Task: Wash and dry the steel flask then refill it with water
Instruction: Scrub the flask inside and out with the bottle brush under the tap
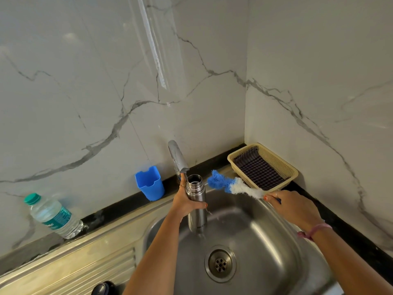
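My left hand (186,204) grips the steel flask (196,206) upright over the sink basin (265,241), its open mouth just below the tap spout (177,156). A thin stream of water runs from the spout toward the flask's neck. My right hand (291,206) holds the handle of a bottle brush (231,185) with blue and white bristles. The brush points left, its tip close to the flask's mouth and outside it.
A blue plastic holder (150,184) stands left of the tap. A plastic water bottle (53,216) leans on the counter at far left. A cream basket (274,158) with a checked cloth sits in the corner. The drain (220,264) is near. A dark cap (103,288) lies on the drainboard.
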A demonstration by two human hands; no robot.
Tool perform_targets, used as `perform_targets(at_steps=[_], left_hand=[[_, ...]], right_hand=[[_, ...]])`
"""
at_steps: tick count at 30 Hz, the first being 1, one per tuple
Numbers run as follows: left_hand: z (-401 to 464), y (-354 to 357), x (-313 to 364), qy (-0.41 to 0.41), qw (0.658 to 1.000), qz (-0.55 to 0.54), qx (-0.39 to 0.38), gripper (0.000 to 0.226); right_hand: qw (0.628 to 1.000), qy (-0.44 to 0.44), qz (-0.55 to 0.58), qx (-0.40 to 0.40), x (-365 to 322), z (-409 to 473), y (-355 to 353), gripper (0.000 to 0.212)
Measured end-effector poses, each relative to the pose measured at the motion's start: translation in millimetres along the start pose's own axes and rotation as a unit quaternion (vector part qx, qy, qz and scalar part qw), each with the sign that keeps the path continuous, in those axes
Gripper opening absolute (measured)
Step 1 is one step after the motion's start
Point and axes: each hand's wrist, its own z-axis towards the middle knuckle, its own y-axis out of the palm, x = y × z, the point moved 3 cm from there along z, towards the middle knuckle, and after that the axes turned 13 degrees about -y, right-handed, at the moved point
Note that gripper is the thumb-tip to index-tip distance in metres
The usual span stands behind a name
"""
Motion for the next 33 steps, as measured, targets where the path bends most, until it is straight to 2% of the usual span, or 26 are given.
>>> perform_targets(at_steps=[7,12,18,25,33], left_hand=[[3.6,2.0,-4.0,0.005,1.000,-0.002,0.005,0.150],[-4.8,4.1,-0.7,-0.003,1.000,0.004,0.015,0.140],[-5.0,6.6,-0.6,-0.002,1.000,-0.008,0.026,0.124],[-10.3,1.7,-4.7,0.008,1.000,0.003,0.014,0.132],[-17.8,2.8,-16.4,0.018,1.000,-0.015,-0.008,0.138]], right_hand=[[1.000,0.003,0.003,-0.003,-6.5,-2.0,-4.7,0.027],[1.000,-0.003,0.010,-0.004,-3.5,0.3,-0.4,0.026],[1.000,0.002,0.010,0.009,-2.5,-0.6,-1.3,0.038],[1.000,-0.005,0.012,-0.001,-4.7,1.1,-1.4,0.030],[1.000,-0.011,-0.002,-0.002,-4.5,2.5,0.2,0.035]])
